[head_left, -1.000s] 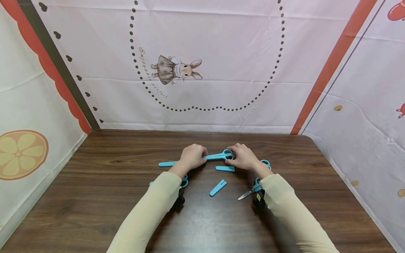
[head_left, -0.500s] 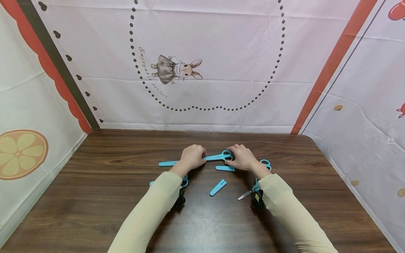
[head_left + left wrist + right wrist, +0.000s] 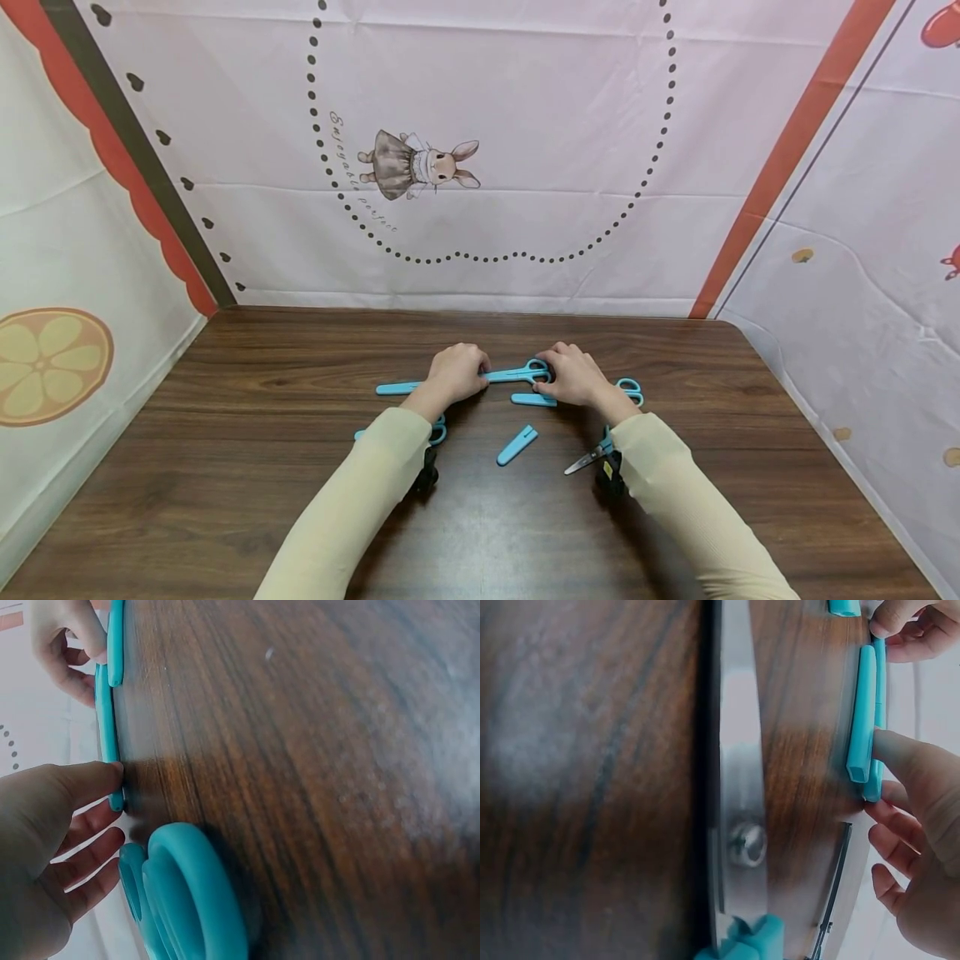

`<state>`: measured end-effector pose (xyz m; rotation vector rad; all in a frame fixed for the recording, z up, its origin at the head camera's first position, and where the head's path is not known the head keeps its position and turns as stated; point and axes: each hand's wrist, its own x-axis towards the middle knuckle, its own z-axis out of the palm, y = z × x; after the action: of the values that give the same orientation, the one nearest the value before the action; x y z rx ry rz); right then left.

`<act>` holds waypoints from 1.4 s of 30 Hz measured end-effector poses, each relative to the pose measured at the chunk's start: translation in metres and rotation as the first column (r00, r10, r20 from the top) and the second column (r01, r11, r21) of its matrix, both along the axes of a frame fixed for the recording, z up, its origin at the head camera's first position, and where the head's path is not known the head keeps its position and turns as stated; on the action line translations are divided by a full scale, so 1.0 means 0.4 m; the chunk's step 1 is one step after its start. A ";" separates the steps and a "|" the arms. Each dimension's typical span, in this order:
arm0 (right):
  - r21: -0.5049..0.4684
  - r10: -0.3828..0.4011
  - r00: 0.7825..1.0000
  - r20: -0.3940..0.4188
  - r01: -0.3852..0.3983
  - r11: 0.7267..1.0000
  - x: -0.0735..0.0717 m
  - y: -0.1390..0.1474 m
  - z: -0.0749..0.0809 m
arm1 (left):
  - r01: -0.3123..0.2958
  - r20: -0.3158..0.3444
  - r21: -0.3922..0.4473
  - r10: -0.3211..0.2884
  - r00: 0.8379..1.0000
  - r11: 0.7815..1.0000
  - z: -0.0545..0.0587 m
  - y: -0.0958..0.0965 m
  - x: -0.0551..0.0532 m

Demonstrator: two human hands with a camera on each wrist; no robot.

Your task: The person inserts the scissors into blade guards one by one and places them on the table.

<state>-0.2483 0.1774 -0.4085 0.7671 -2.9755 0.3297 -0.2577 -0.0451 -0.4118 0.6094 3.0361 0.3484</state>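
Note:
Between my hands on the table lies a pair of light-blue scissors [image 3: 537, 372], its blades inside a blue blade cover [image 3: 507, 377]. My left hand [image 3: 456, 372] pinches the tip of that cover between thumb and index finger, the other fingers loosely bent. At the other end, my right hand [image 3: 573, 374] holds the scissors' finger loops with thumb and fingertips. Just in front of the scissors is a loose blade cover [image 3: 533, 400], close to the right thumb in the right wrist view. A second loose cover [image 3: 517, 446] lies slanted nearer the body.
Bare-bladed scissors [image 3: 588, 459] lie under the right wrist. More finger loops [image 3: 631, 390] show beyond that wrist. Left of the left hand are a long blue piece [image 3: 396, 388] and other scissors [image 3: 438, 430], partly hidden by the arm. A printed cloth [image 3: 570, 167] hangs behind the table.
The scissors' finger loops have shifted very slightly toward the body and left. Both hands keep their hold and stay almost in place.

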 end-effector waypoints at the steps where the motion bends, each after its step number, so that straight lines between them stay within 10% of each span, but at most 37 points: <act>1: 0.002 0.001 1.000 -0.005 -0.001 1.000 0.001 0.000 0.000 | 0.000 0.001 0.002 0.000 1.000 1.000 0.001 0.000 0.001; 24: -0.051 0.037 0.999 0.005 -0.036 0.998 0.016 0.013 0.018 | 0.036 0.072 0.015 -0.037 0.997 0.999 0.033 -0.007 0.014; 42: -0.166 0.087 0.992 -0.090 -0.100 0.981 0.058 0.050 0.041 | 0.162 -0.049 0.037 -0.160 0.986 0.986 0.064 -0.008 0.071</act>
<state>-0.2252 0.1973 -0.3922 0.8793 -2.7959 0.5354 -0.2292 -0.0482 -0.3864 0.8709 3.0021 0.3966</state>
